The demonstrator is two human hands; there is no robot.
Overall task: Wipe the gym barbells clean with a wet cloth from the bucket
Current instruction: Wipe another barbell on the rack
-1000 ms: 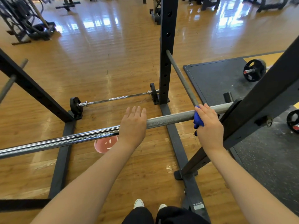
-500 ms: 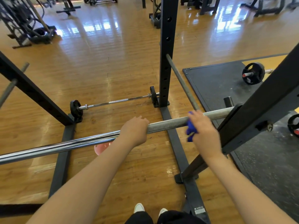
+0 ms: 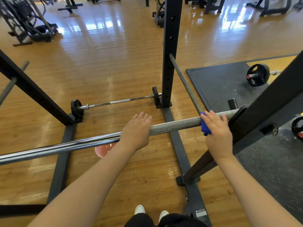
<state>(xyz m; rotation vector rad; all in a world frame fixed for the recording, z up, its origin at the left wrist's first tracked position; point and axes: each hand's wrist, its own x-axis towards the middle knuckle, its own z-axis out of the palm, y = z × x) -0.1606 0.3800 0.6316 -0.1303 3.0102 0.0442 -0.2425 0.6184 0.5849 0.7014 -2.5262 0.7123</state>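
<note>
The person's left hand [image 3: 136, 131] lies flat with fingers straight on the racked barbell [image 3: 173, 126] to steady it, while the right hand [image 3: 217, 133] clamps the blue cloth [image 3: 205, 126] round the bar beside the rack upright [image 3: 265, 110] for wiping.

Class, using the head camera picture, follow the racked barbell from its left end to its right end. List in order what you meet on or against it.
Shiny chrome section of the barbell → left hand resting on it, fingers straight → grey knurled section → blue cloth → right hand holding the cloth on the bar → black rack upright.
</note>
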